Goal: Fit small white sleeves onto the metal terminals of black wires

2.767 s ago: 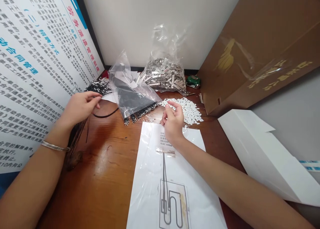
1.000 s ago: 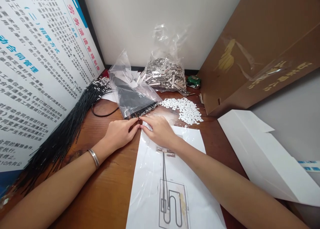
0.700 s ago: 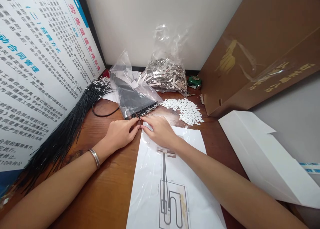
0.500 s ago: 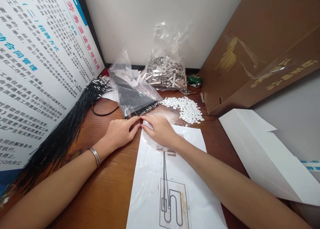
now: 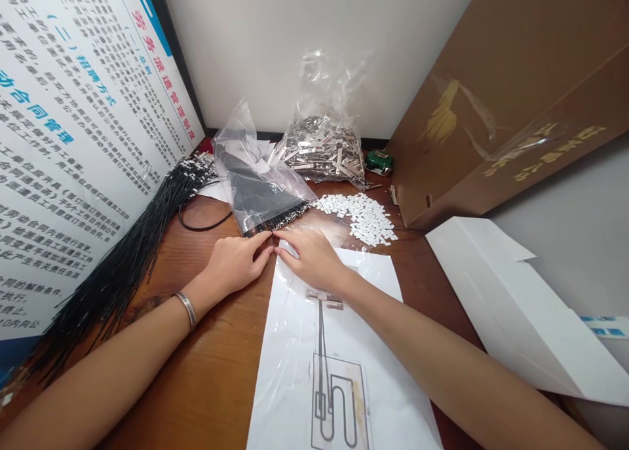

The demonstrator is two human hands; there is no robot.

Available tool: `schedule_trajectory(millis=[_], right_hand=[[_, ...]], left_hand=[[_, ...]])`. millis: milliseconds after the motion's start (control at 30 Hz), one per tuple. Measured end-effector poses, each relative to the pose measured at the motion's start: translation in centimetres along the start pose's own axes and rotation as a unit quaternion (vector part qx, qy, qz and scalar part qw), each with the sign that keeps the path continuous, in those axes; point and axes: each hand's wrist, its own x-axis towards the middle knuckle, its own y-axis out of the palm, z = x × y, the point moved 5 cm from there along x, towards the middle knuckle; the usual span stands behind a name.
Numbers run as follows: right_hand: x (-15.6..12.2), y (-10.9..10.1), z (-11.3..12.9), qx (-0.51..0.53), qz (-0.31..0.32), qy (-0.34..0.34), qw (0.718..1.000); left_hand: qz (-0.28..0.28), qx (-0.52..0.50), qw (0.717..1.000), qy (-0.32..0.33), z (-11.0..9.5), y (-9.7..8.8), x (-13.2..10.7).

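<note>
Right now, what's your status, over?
Fingertips of left hand and right hand meet at bag mouth. Touching black wire ends; grip too small to tell. White bits lie clear to the right.

Both arms are bare, and a thin silver metal bangle [image 5: 185, 309] circles the wrist of the left hand [image 5: 236, 263].

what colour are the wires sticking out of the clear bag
Black, with silvery tips; the wires show best in the head view.
</note>
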Motion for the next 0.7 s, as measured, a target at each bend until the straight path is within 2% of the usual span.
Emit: schedule_trajectory(millis=[367,700], right_hand=[[-0.01,-0.41,-0.02,0.014,-0.001,0.017,1.000],[-0.07,-0.64,-0.09,0.045,-0.011,0.021,0.999]], left_hand=[[-0.008,-0.004,1.000,0.006,0.03,-0.04,-0.07],[-0.008,-0.062,0.998,-0.010,0.27,-0.08,0.01]])
